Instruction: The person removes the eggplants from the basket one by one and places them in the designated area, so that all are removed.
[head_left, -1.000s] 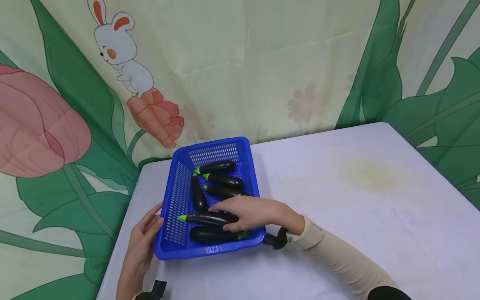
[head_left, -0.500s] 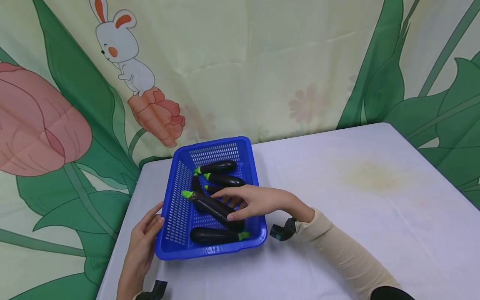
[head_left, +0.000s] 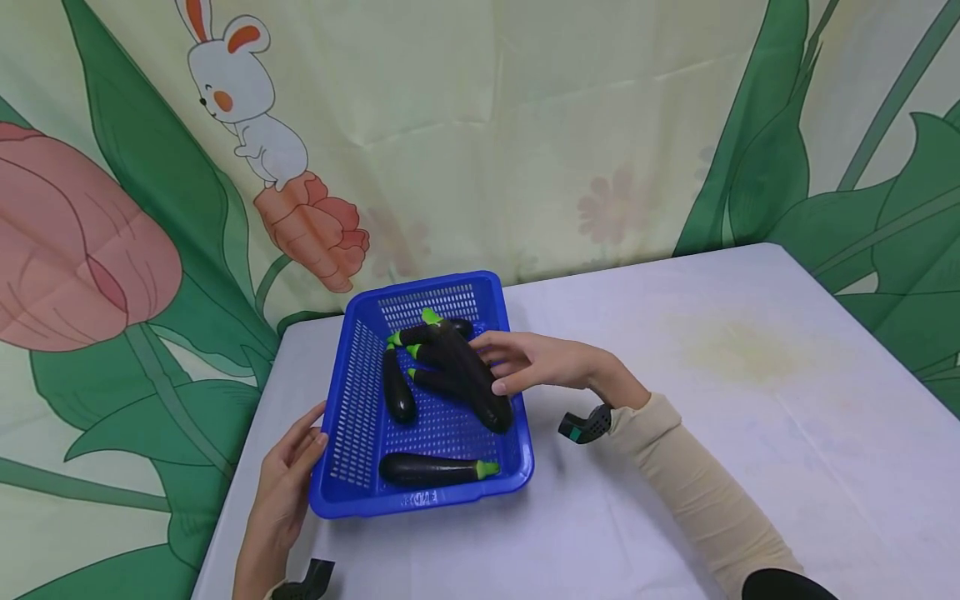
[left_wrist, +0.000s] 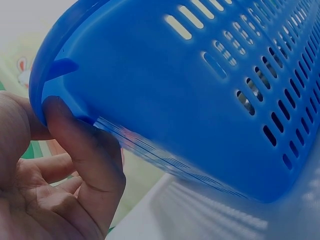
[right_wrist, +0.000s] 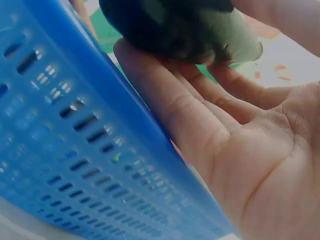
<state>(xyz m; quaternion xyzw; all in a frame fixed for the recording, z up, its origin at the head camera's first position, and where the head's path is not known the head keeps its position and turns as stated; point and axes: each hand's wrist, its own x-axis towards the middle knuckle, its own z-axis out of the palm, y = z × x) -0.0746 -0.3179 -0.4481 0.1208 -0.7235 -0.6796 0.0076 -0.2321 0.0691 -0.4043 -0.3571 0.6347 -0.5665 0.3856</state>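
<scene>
My right hand (head_left: pixel 546 362) holds a dark eggplant (head_left: pixel 472 375) with a bright green stem over the right part of a blue slotted plastic basket (head_left: pixel 420 502). Thumb and fingertips pinch it near its thick end, its stem pointing to the back. In the right wrist view, fingers (right_wrist: pixel 175 100) lie along the eggplant's underside, close to the basket rim. At the basket's left side, my left hand (head_left: pixel 282 483) grips the rim, a finger hooked over it in the left wrist view. Another eggplant (head_left: pixel 431 471) lies along the front inside; one (head_left: pixel 397 385) stands lengthwise at left.
Several more eggplants, including one with its tip at the back (head_left: pixel 411 335), lie at the back of the basket, partly hidden by the held one. The basket sits on a white-covered table (head_left: pixel 675 367), against a patterned cloth backdrop (head_left: pixel 540 142).
My right hand has lifted an eggplant from the basket's front and carried it back and right, turning its stem toward the back. My left hand stays on the rim.
</scene>
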